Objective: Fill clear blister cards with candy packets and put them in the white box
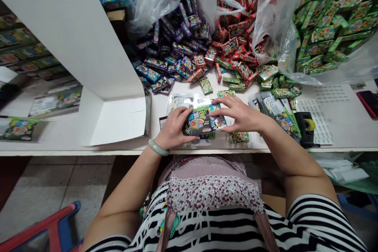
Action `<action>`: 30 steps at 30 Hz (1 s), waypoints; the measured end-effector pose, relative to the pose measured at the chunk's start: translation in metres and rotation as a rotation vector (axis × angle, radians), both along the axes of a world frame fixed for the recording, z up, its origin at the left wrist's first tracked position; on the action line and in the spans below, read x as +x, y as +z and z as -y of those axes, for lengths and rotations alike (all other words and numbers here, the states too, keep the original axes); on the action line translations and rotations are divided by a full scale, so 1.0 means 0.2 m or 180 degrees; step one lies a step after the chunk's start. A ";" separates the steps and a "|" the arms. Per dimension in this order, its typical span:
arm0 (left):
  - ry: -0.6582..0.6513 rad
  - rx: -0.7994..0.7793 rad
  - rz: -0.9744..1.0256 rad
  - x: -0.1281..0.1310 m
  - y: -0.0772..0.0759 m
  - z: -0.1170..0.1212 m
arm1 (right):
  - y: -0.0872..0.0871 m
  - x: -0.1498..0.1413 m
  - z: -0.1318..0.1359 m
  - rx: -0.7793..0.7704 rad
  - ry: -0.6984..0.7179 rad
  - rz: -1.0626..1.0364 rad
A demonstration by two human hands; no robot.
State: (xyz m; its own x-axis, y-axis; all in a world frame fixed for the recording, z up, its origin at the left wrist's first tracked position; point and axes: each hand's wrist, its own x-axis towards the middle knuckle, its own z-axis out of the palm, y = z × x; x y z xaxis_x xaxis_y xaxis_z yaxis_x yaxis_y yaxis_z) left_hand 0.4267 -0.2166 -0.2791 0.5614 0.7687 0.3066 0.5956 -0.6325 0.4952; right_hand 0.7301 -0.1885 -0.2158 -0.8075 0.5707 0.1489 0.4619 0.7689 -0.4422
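White cardboard panel [112, 59] at 9 o'clock, left hand [174, 126] gripping a green and black printed packet [201, 121] at center, right hand [240, 114] gripping its other end, purple boxes [174, 45] at 12 o'clock, red boxes [236, 35] at 1 o'clock, green boxes [327, 19] at 2 o'clock, tape dispenser [305, 128] at 3 o'clock on the white surface [345, 134]

Head-worn view, facing forward and down, close above right hand [239, 114]
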 end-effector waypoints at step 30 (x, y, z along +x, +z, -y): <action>0.0862 -0.0863 0.2700 0.25 -0.11 0.07 | -0.24 -0.32 0.17 -0.1217 -0.2299 -0.2880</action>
State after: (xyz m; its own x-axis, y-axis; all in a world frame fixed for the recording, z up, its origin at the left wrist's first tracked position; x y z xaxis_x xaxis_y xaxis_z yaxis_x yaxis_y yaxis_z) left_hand 0.4776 -0.2309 -0.3016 0.0227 0.9461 0.3231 0.0774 -0.3239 0.9429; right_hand 0.6663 -0.2227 -0.2643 0.0221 0.9758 0.2174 0.1372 0.2124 -0.9675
